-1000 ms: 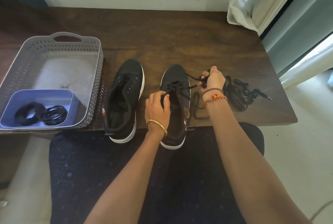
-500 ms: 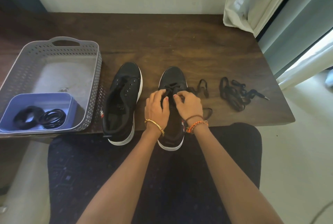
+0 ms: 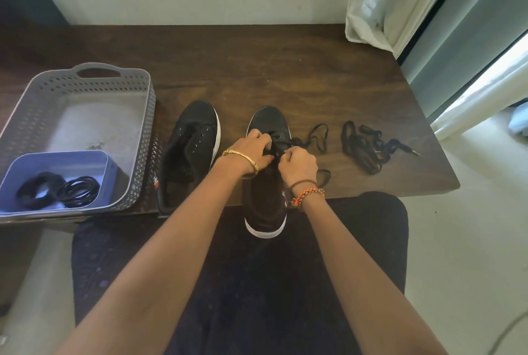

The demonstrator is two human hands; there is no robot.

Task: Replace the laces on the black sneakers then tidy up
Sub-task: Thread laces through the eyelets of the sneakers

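Your left hand (image 3: 253,152) and right hand (image 3: 298,166) both curling fingers (image 3: 267,140) around the black lace (image 3: 317,137) over the right sneaker (image 3: 267,126), left sneaker (image 3: 191,149) lying just left of them, spare lace (image 3: 368,146) sitting right on the worktop (image 3: 285,69).

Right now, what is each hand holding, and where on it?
Both the left hand and the right hand pinch the black lace over the eyelets of the right-side sneaker; the exact pinch points are hidden.

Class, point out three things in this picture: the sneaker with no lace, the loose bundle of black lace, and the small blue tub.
unlaced sneaker (image 3: 197,137): head view, on its eyelet flap.
loose lace bundle (image 3: 363,146): head view, on the tangled middle.
blue tub (image 3: 107,172): head view, on its right wall.
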